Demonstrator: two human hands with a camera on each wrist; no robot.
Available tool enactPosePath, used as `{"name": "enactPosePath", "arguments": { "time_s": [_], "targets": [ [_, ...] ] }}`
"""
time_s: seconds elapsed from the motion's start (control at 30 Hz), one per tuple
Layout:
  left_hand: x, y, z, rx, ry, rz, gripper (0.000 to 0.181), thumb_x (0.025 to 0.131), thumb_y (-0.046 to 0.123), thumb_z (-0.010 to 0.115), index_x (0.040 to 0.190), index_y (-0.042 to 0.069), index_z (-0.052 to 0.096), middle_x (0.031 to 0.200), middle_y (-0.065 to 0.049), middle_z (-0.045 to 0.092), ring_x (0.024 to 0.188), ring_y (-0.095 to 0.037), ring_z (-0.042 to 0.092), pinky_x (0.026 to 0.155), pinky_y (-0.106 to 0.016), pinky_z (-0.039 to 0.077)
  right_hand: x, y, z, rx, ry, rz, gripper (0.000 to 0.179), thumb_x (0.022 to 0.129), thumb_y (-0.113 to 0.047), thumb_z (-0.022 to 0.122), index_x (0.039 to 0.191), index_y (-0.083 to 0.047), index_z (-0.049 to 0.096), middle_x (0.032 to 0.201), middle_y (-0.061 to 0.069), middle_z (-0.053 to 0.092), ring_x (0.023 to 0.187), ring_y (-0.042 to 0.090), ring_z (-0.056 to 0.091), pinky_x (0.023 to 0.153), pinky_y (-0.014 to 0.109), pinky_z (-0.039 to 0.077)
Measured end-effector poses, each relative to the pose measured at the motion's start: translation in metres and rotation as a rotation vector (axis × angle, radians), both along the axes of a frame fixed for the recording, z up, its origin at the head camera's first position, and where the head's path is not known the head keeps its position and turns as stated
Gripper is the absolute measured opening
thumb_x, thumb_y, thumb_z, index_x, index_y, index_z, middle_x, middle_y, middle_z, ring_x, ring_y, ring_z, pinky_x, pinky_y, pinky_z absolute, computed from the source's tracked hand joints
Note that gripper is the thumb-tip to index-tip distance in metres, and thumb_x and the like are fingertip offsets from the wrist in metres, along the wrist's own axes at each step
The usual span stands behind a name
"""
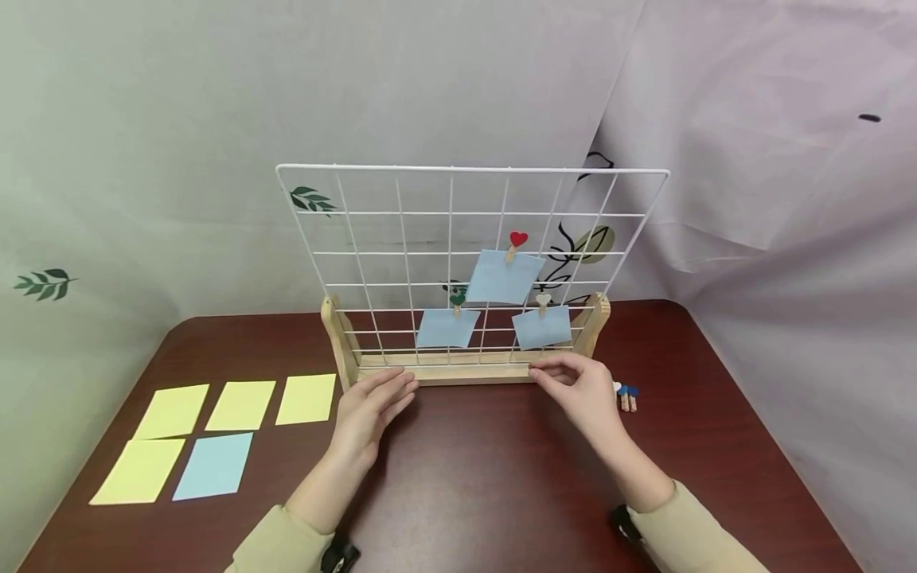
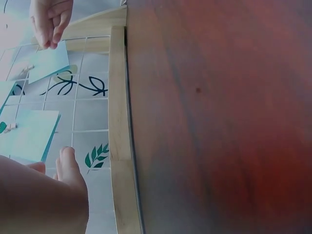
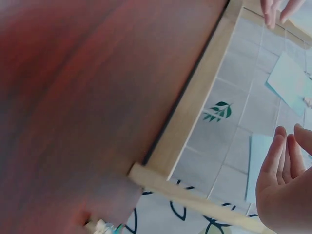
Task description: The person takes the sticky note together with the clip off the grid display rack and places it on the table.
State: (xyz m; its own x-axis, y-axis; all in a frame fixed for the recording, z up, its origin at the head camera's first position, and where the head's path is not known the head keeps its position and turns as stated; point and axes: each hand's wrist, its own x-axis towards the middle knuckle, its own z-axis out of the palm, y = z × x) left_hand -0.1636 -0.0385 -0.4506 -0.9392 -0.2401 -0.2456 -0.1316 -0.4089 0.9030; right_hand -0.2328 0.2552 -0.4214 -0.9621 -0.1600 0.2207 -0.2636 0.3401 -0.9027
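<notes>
A white wire grid rack [image 1: 473, 169] stands in a wooden base [image 1: 458, 372]. Three blue notes hang on it: an upper note [image 1: 505, 277] under a red heart clothespin [image 1: 517, 239], a lower left note [image 1: 447, 329] under a green heart clothespin [image 1: 457, 302], and a lower right note [image 1: 542, 327] under a white heart clothespin [image 1: 543, 302]. My left hand [image 1: 368, 410] is by the base's left part, fingers extended and holding nothing. Below the lower right note, my right hand [image 1: 583, 394] has its thumb and forefinger close together, with nothing visible between them.
On the table's left lie several yellow notes [image 1: 240, 406] and one blue note [image 1: 213, 466]. A few small heart clothespins [image 1: 628, 399] lie to the right of my right hand. A patterned light cloth [image 1: 215, 159] hangs behind the dark red table [image 1: 473, 493].
</notes>
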Motion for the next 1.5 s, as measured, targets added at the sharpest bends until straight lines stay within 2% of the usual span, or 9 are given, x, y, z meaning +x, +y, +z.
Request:
{"name": "enactPosePath", "arguments": {
  "time_s": [0.23, 0.37, 0.6, 0.77, 1.1, 1.27, 1.4, 1.5],
  "targets": [
    [-0.012, 0.007, 0.000, -0.054, 0.014, 0.037, 0.037, 0.102, -0.008, 0.062, 0.136, -0.020, 0.056, 0.095, -0.002, 0.082, 0.087, -0.008, 0.080, 0.089, -0.026, 0.068, -0.003, -0.016, 0.008, -0.040, 0.017, 0.025, 0.013, 0.090, 0.003, 0.082, 0.102, 0.006, 0.080, 0.097, 0.023, 0.080, 0.075, -0.008, 0.071, 0.072, 0.010, 0.061],
    [-0.017, 0.012, 0.001, -0.085, 0.037, 0.053, 0.035, 0.100, -0.010, 0.063, 0.132, -0.022, 0.059, 0.096, -0.006, 0.083, 0.085, -0.008, 0.080, 0.088, -0.026, 0.068, -0.004, -0.026, 0.014, -0.063, 0.019, 0.041, 0.012, 0.091, 0.002, 0.081, 0.102, 0.006, 0.080, 0.097, 0.024, 0.080, 0.076, -0.009, 0.071, 0.071, 0.009, 0.060],
    [-0.028, 0.017, -0.001, -0.182, 0.075, 0.090, 0.029, 0.096, -0.009, 0.070, 0.124, -0.018, 0.067, 0.096, -0.012, 0.083, 0.083, -0.008, 0.080, 0.089, -0.031, 0.068, -0.007, -0.041, 0.022, -0.119, 0.019, 0.077, 0.015, 0.092, 0.003, 0.079, 0.106, 0.008, 0.079, 0.101, 0.029, 0.079, 0.079, -0.009, 0.071, 0.074, 0.009, 0.060],
    [-0.034, 0.017, -0.002, -0.251, 0.102, 0.117, 0.027, 0.095, -0.008, 0.072, 0.120, -0.016, 0.070, 0.098, -0.019, 0.082, 0.081, -0.006, 0.079, 0.082, -0.026, 0.069, -0.009, -0.050, 0.025, -0.128, 0.033, 0.085, 0.016, 0.091, 0.003, 0.080, 0.107, 0.006, 0.079, 0.103, 0.026, 0.079, 0.081, -0.009, 0.072, 0.077, 0.010, 0.061],
    [-0.038, 0.020, 0.000, -0.355, 0.148, 0.192, 0.022, 0.094, -0.007, 0.074, 0.115, -0.015, 0.074, 0.101, -0.028, 0.079, 0.077, -0.002, 0.077, 0.075, -0.017, 0.066, -0.012, -0.067, 0.034, -0.198, 0.060, 0.133, 0.020, 0.091, 0.006, 0.079, 0.111, 0.009, 0.077, 0.108, 0.029, 0.078, 0.088, -0.007, 0.073, 0.083, 0.014, 0.063],
    [-0.039, 0.021, 0.001, -0.393, 0.190, 0.245, 0.019, 0.093, -0.007, 0.075, 0.111, -0.014, 0.076, 0.099, -0.029, 0.079, 0.075, -0.002, 0.077, 0.072, -0.013, 0.064, -0.013, -0.073, 0.037, -0.216, 0.076, 0.139, 0.024, 0.090, 0.006, 0.080, 0.114, 0.008, 0.076, 0.113, 0.027, 0.078, 0.092, -0.002, 0.076, 0.083, 0.016, 0.064],
    [-0.040, 0.022, 0.002, -0.441, 0.229, 0.280, 0.017, 0.092, -0.007, 0.076, 0.109, -0.012, 0.077, 0.101, -0.033, 0.077, 0.075, 0.003, 0.075, 0.073, -0.010, 0.062, -0.013, -0.076, 0.039, -0.240, 0.079, 0.131, 0.027, 0.090, 0.007, 0.080, 0.116, 0.008, 0.076, 0.116, 0.026, 0.078, 0.094, 0.000, 0.076, 0.084, 0.018, 0.065],
    [-0.040, 0.021, 0.002, -0.489, 0.247, 0.299, 0.016, 0.093, -0.004, 0.077, 0.108, -0.009, 0.079, 0.102, -0.032, 0.078, 0.075, 0.009, 0.072, 0.074, -0.008, 0.061, -0.013, -0.079, 0.041, -0.248, 0.090, 0.118, 0.027, 0.090, 0.007, 0.080, 0.117, 0.008, 0.076, 0.116, 0.026, 0.078, 0.098, 0.010, 0.079, 0.085, 0.018, 0.065]
  ]
}}
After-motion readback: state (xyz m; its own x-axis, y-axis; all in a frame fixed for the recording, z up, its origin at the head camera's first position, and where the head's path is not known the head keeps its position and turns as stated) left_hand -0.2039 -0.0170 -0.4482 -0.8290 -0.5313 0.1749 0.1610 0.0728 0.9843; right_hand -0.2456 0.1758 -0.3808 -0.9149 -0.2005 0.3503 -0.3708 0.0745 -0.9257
